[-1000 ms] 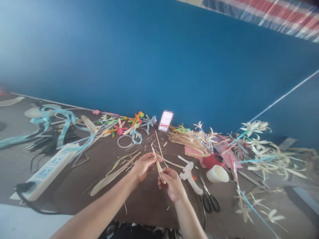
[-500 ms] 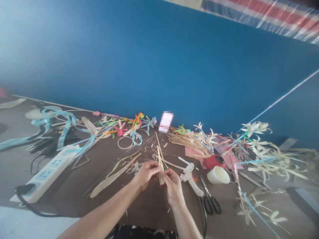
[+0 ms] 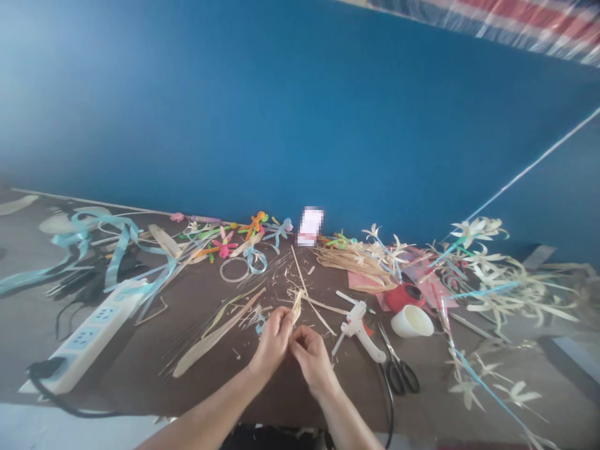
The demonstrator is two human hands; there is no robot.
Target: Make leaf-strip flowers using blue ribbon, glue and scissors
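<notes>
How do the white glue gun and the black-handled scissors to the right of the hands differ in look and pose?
The glue gun is white and chunky, with an orange trigger; the scissors are thin metal blades with black handle loops. The glue gun's nozzle points up-left, toward the back of the table, with its handle running toward the near edge; the scissors lie closed, blades pointing away, loops nearest the person. The glue gun is closer to the right hand. Both lie flat on the brown table, untouched.
</notes>
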